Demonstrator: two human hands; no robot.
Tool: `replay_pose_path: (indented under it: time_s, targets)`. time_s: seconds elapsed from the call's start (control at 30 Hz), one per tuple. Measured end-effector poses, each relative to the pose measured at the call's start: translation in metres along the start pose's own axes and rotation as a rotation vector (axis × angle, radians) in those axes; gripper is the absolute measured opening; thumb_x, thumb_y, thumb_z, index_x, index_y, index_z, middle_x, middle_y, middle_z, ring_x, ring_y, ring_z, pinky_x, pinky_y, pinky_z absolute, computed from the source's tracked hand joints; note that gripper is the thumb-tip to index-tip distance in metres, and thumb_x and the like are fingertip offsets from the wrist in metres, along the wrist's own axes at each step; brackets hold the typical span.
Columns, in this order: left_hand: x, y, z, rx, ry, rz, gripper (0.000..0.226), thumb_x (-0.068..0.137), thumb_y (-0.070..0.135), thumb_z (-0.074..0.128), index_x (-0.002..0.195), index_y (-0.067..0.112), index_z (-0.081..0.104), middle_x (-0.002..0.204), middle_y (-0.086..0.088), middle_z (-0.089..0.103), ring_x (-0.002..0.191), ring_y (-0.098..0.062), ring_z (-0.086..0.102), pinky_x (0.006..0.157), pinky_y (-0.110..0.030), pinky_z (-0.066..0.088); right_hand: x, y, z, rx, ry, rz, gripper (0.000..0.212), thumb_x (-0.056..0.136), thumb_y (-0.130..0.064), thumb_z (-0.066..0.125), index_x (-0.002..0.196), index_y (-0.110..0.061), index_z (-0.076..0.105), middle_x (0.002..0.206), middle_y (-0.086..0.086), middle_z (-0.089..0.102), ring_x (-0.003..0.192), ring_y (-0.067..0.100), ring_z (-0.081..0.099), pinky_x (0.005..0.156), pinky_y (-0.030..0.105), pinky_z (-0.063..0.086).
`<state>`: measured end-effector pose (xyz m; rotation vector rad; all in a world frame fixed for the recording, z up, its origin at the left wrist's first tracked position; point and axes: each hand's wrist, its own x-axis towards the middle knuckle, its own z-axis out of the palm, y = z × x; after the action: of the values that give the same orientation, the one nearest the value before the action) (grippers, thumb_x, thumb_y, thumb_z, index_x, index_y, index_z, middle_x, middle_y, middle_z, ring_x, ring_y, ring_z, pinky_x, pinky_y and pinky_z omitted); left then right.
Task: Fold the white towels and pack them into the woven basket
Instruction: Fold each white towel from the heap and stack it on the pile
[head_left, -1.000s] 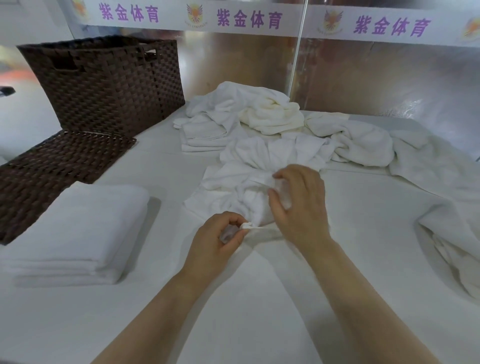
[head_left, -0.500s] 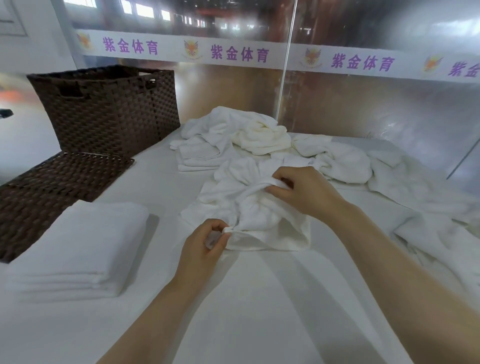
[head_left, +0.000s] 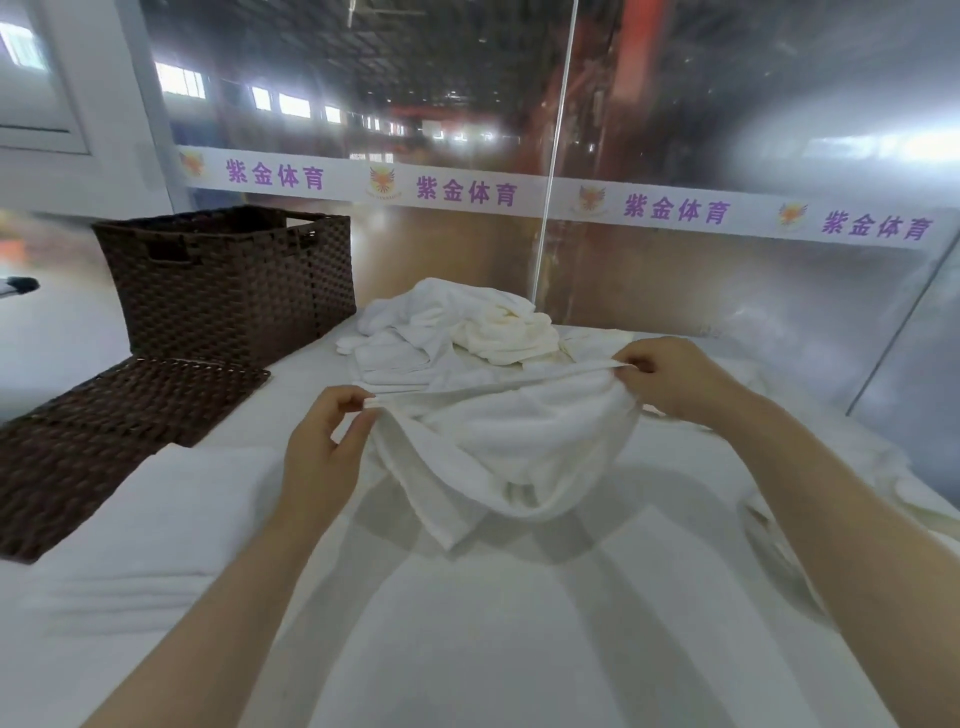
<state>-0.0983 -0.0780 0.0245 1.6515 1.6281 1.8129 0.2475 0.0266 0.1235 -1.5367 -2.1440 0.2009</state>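
- Now white towel (head_left: 511, 452) is held up off table (head_left: 519, 649), edge stretched taut, rest sagging in crumpled folds.
- Edge is pinched by L hand (head_left: 324, 447) & R hand (head_left: 670, 379), thumb vs fingers.

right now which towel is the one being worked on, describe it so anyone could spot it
Start at the brown woven basket at the back left, then look right and nearer. The towel hangs mid-table, its top edge pinched between the left hand and right hand; it alone is lifted off the table.

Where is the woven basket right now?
In the head view the woven basket stands upper left on the table, behind its flat lid, left of the towel pile.
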Motion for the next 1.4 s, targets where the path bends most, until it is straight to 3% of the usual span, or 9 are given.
replay_pose_path:
  time_s: [0.23, 0.37, 0.47, 0.73, 0.87, 1.03, 1.13, 1.27, 1.4]
  targets:
    - [0.038, 0.041, -0.012, -0.053, -0.002, 0.043, 0.015, 0.094, 0.023, 0.064, 0.091, 0.037, 0.059, 0.09, 0.029, 0.064, 0.086, 0.006, 0.061, 0.077, -0.009, 0.045, -0.008, -0.001, -0.033, 0.021, -0.014, -0.06, 0.028, 0.091, -0.002, 0.049, 0.088, -0.03, 0.044, 0.096, -0.01, 0.059, 0.072, 0.019, 0.052, 0.064, 0.038, 0.047]
    - [0.063, 0.063, -0.019, -0.16, 0.037, 0.014, 0.007, 0.093, 0.017, 0.064, 0.101, 0.017, 0.063, 0.089, 0.012, 0.065, 0.078, 0.007, 0.059, 0.075, -0.014, 0.047, -0.011, -0.01, -0.055, -0.058, -0.024, -0.25, 0.048, 0.08, 0.015, 0.041, 0.068, -0.03, 0.055, 0.101, -0.008, 0.059, 0.09, 0.017, 0.053, 0.084, 0.034, 0.045]
    - [0.083, 0.075, -0.027, -0.152, 0.017, 0.001, 0.007, 0.093, 0.021, 0.064, 0.1, 0.02, 0.063, 0.091, 0.008, 0.067, 0.081, 0.001, 0.061, 0.075, -0.019, 0.048, -0.01, -0.01, -0.067, -0.155, -0.107, -0.295, 0.057, 0.084, 0.013, 0.042, 0.068, -0.037, 0.065, 0.117, -0.011, 0.058, 0.104, 0.01, 0.053, 0.095, 0.024, 0.04]
    - [0.109, 0.098, -0.032, -0.095, 0.042, -0.05, 0.015, 0.093, 0.024, 0.062, 0.105, 0.015, 0.063, 0.096, 0.004, 0.067, 0.081, -0.003, 0.059, 0.072, -0.016, 0.045, -0.011, -0.015, -0.081, -0.299, -0.166, -0.325, 0.051, 0.084, 0.014, 0.041, 0.089, -0.023, 0.075, 0.115, -0.011, 0.058, 0.103, 0.015, 0.054, 0.09, 0.026, 0.043]
    - [0.122, 0.105, -0.039, -0.121, 0.075, -0.086, 0.013, 0.092, 0.026, 0.063, 0.103, 0.019, 0.062, 0.094, 0.007, 0.066, 0.087, -0.008, 0.061, 0.075, -0.022, 0.046, -0.011, -0.026, -0.092, -0.204, -0.141, -0.389, 0.058, 0.078, 0.015, 0.043, 0.061, -0.037, 0.06, 0.122, -0.011, 0.057, 0.106, 0.013, 0.054, 0.091, 0.031, 0.047]
    - [0.142, 0.113, -0.05, -0.167, 0.076, -0.093, 0.017, 0.09, 0.029, 0.065, 0.105, 0.019, 0.064, 0.101, 0.002, 0.068, 0.096, -0.016, 0.064, 0.089, -0.034, 0.051, -0.011, -0.039, -0.117, -0.067, -0.156, -0.338, 0.052, 0.075, 0.015, 0.044, 0.055, -0.032, 0.058, 0.11, -0.013, 0.064, 0.099, 0.012, 0.059, 0.089, 0.031, 0.047]
    - [0.153, 0.118, -0.055, -0.18, 0.064, -0.096, 0.023, 0.092, 0.029, 0.064, 0.111, 0.019, 0.062, 0.108, -0.001, 0.067, 0.102, -0.02, 0.063, 0.095, -0.039, 0.051, -0.019, -0.048, -0.132, 0.086, -0.195, -0.255, 0.031, 0.074, -0.01, 0.046, 0.066, -0.029, 0.069, 0.103, -0.006, 0.07, 0.095, 0.015, 0.062, 0.085, 0.033, 0.05]
    - [0.163, 0.122, -0.059, -0.182, 0.09, -0.107, 0.026, 0.093, 0.032, 0.062, 0.116, 0.019, 0.059, 0.11, -0.002, 0.064, 0.105, -0.022, 0.061, 0.099, -0.041, 0.049, -0.022, -0.057, -0.15, -0.126, -0.158, -0.263, 0.022, 0.089, -0.035, 0.047, 0.078, -0.02, 0.059, 0.082, -0.002, 0.06, 0.078, 0.019, 0.054, 0.072, 0.036, 0.043]
    - [0.166, 0.125, -0.058, -0.234, 0.103, -0.121, 0.024, 0.095, 0.033, 0.058, 0.114, 0.019, 0.059, 0.113, -0.003, 0.063, 0.108, -0.023, 0.06, 0.099, -0.041, 0.049, -0.018, -0.073, -0.174, -0.191, 0.086, -0.319, 0.025, 0.097, -0.029, 0.057, 0.074, -0.026, 0.048, 0.073, -0.007, 0.053, 0.067, 0.013, 0.048, 0.061, 0.028, 0.036]
